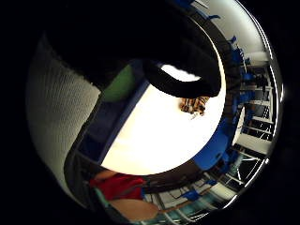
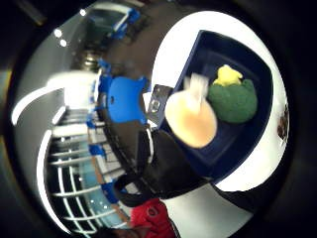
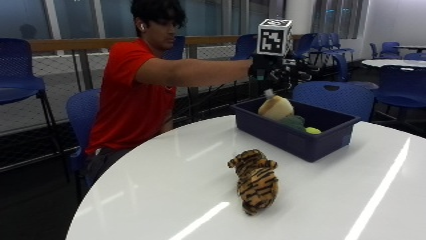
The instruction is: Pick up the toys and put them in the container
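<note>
My gloved right hand hovers over the blue container at the far side of the white round table. A cream plush toy is just under the hand, at the container's rim, its tag pointing up. In the thumb side view the cream toy is over the container and no finger touches it. Inside lies a green toy with a yellow part. A striped tiger plush lies on the table nearer the front, also visible as the tiger.
A blue chair stands right behind the container, another blue chair holds the person. More chairs and tables fill the room behind. Bare tabletop lies around the tiger.
</note>
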